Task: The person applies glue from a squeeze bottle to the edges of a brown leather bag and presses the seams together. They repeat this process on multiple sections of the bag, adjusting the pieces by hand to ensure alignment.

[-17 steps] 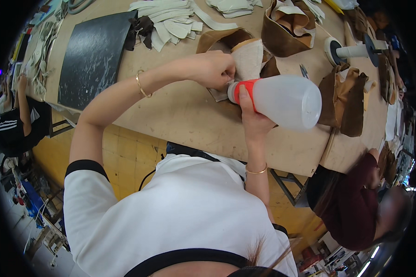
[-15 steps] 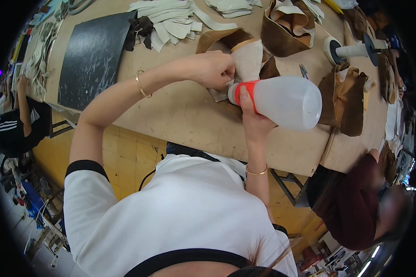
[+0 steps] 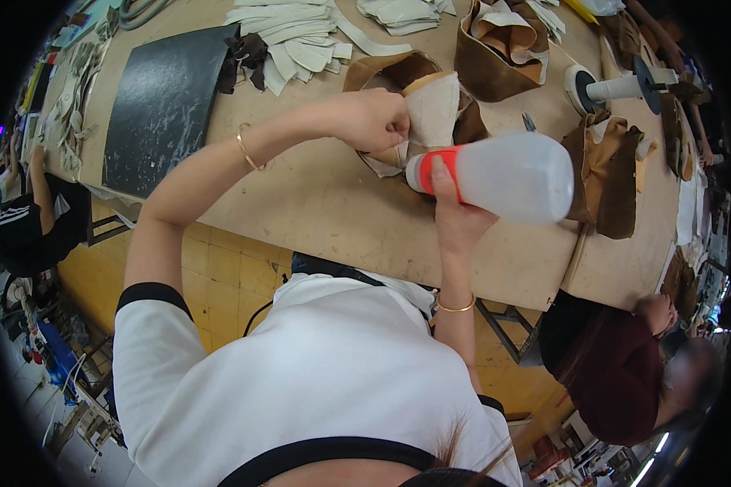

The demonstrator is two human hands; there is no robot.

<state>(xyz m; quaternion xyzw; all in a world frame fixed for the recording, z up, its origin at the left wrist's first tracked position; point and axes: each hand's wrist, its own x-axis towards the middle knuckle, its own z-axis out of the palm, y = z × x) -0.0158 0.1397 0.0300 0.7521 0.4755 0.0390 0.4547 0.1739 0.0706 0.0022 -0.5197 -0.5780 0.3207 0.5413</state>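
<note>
Wooden worktable (image 3: 317, 203) over yellow tiles (image 3: 219, 276), fingers clamped on bottle (image 3: 503, 174) and leather piece (image 3: 430, 109)

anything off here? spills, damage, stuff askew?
Nothing stands out. The right hand holds a translucent squeeze bottle sideways, red cap toward a pale leather piece pinched by the left hand. No liquid shows on the wooden table. Leather scraps lie loosely piled.
</note>
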